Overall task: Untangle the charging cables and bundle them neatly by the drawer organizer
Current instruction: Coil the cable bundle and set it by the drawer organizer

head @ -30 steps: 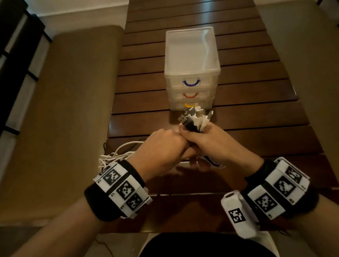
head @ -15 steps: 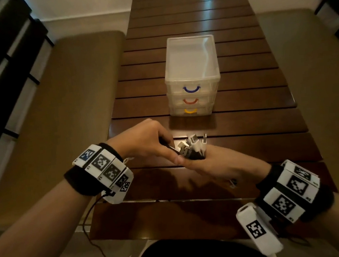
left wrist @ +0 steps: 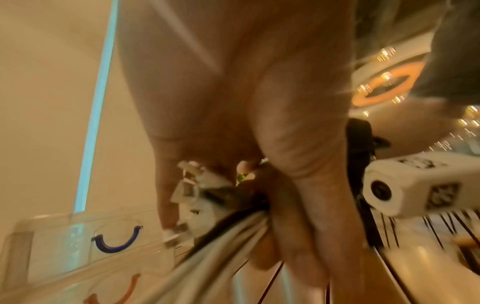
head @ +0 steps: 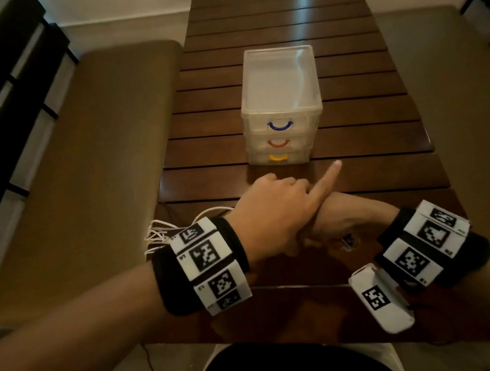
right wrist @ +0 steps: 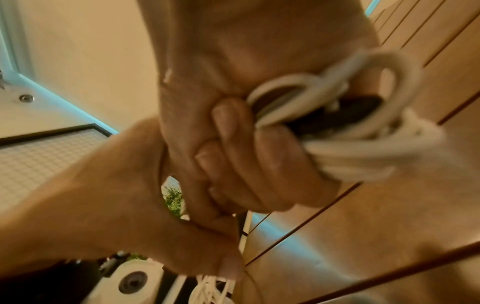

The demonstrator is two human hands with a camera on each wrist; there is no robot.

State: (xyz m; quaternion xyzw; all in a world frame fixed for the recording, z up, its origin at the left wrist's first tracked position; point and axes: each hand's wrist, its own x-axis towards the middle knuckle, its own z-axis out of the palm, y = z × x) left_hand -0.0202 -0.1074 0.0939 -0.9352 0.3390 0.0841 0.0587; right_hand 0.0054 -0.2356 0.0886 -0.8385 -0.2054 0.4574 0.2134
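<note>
Charging cables, white with some dark strands, gathered into one bunch just above the slatted wooden table, in front of the drawer organizer and not touching it. Plug ends clustered at one end of the bunch, seen from the left wrist; loose white loops spilling past the table's left edge behind the left wrist. Right hand clenched round the bunch, fingers curled tight over the strands. Left hand crossed over the right, fingers curled at the plug ends, apparently gripping them, index finger extended toward the organizer. Organizer: clear plastic, three closed drawers with blue, red and yellow handles, upright at table centre.

Probable risks: trailing loops snagging on the table edge or between slats when pulled in, re-knotting the strands; plugs slipping free of the crossed grip, scattering the ends; uneven loop lengths giving a slack, untidy bundle.
</note>
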